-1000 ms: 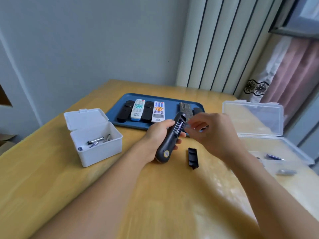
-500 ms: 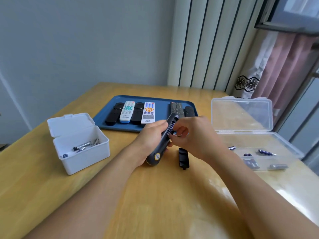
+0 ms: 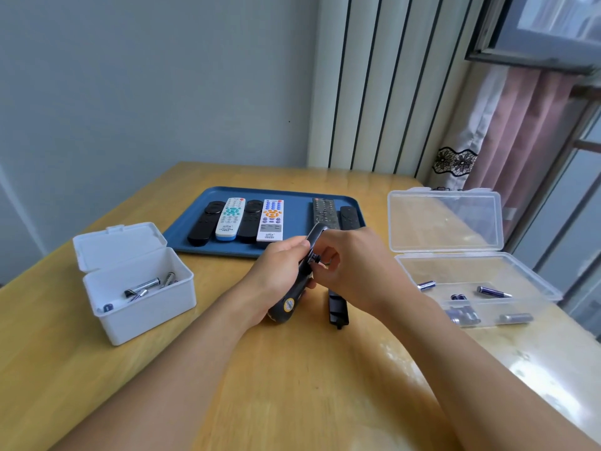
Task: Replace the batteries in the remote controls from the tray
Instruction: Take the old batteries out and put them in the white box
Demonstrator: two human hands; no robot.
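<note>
My left hand (image 3: 274, 275) grips a black remote control (image 3: 294, 297) held on edge above the table, its open battery bay facing right. My right hand (image 3: 353, 268) has its fingers curled at that bay, pinching a battery (image 3: 314, 260) that is mostly hidden by the fingers. The remote's black battery cover (image 3: 338, 309) lies on the table just right of it. Behind, a blue tray (image 3: 299, 198) holds several remotes, black and white ones.
A white box (image 3: 143, 307) with its lid up holds several batteries at the left. At the right, a clear plastic box (image 3: 520, 271), lid open, holds several more batteries. The wooden table (image 3: 292, 385) ends at a wall and curtain behind.
My right hand has come in from beside the remote to its battery bay and now pinches there. The view has shifted, showing more of the clear box.
</note>
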